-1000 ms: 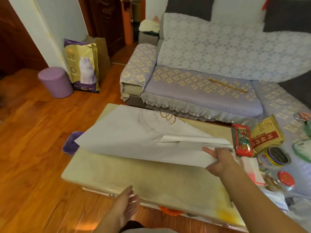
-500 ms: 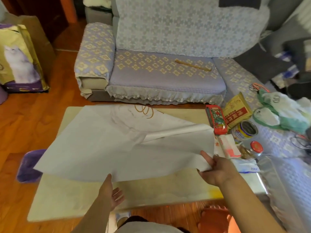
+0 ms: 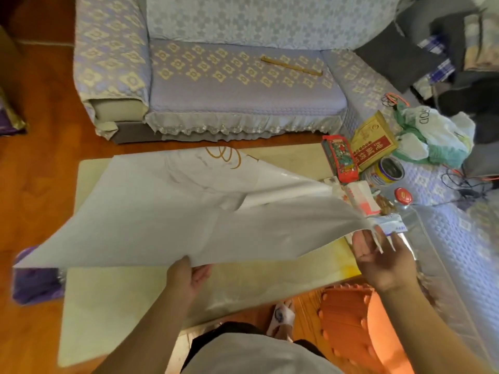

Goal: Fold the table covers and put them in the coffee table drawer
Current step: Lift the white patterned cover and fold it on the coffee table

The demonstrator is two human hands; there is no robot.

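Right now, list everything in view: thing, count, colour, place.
cover: 1, white, lifted over the table, partly turned back
table: 1, cream, centre
sofa: 1, lilac patterned, behind the table
stick: 1, tan, on the sofa seat
red packet: 1, red, table's far right end
box: 1, yellow and red, right of the packet
tin: 1, blue and yellow, beside the box
jar lid: 1, red, right of the table
plastic bag: 1, white and green, on the right seat
stool: 1, orange, near right floor
left hand: grips the cover's near edge
right hand: open, at the cover's right corner
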